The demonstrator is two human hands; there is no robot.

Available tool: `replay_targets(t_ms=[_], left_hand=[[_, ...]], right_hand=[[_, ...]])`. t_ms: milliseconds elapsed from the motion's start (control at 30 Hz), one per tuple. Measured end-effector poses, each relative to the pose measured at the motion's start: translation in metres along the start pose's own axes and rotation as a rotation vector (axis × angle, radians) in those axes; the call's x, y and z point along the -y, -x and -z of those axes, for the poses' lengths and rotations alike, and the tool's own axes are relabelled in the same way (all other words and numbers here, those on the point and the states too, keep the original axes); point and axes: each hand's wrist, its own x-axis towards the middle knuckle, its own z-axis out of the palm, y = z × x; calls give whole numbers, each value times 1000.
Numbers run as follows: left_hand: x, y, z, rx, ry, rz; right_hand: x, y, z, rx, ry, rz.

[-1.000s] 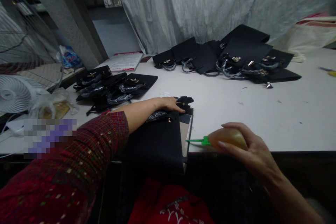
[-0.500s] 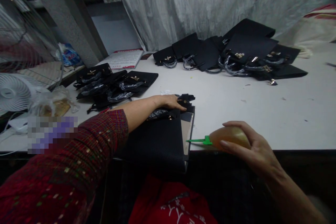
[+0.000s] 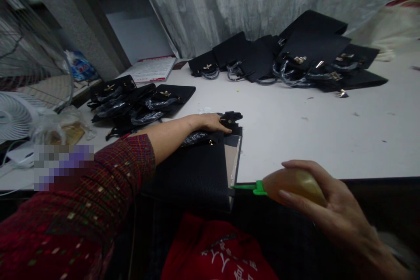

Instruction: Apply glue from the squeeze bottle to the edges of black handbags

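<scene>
A black handbag (image 3: 197, 175) lies at the table's front edge, its lower end jutting over it. My left hand (image 3: 213, 122) grips the bag's top end by its straps and metal fittings; some fingertips are hidden. Along the bag's right side a beige inner panel (image 3: 231, 159) shows, with a pale, shiny strip at its edge. My right hand (image 3: 328, 192) is wrapped round an amber squeeze glue bottle (image 3: 292, 186), held sideways. Its green nozzle (image 3: 246, 187) points left, with the tip at the lower part of the open side.
More black handbags (image 3: 278, 59) with plastic-wrapped handles are piled at the back of the white table (image 3: 295, 135). A smaller pile of bags (image 3: 141, 103) lies at left. Beyond them are a printed board (image 3: 154, 70), a white fan (image 3: 15, 116) and a clear plastic bag (image 3: 70, 127).
My right hand has moved the glue bottle toward me, so the nozzle tip has slid down along the bag's open side. My left hand keeps its hold. The view has shifted slightly.
</scene>
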Motion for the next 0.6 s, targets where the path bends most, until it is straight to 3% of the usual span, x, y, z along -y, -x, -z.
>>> replay_targets(t_ms=[100, 233, 367, 467, 600], left_hand=[[1, -1, 0, 2, 8, -18], [1, -2, -2, -24, -25, -3], [-5, 6, 0, -26, -47, -51], [-15, 20, 14, -49, -64, -104], [-32, 45, 49, -147, -132, -179]], right_hand=[[-2, -1, 0, -60, 9, -21], [-3, -1, 1, 52, -27, -36], [2, -4, 1, 72, -73, -64], [9, -7, 0, 62, -64, -27], [15, -12, -1, -8, -62, 68]])
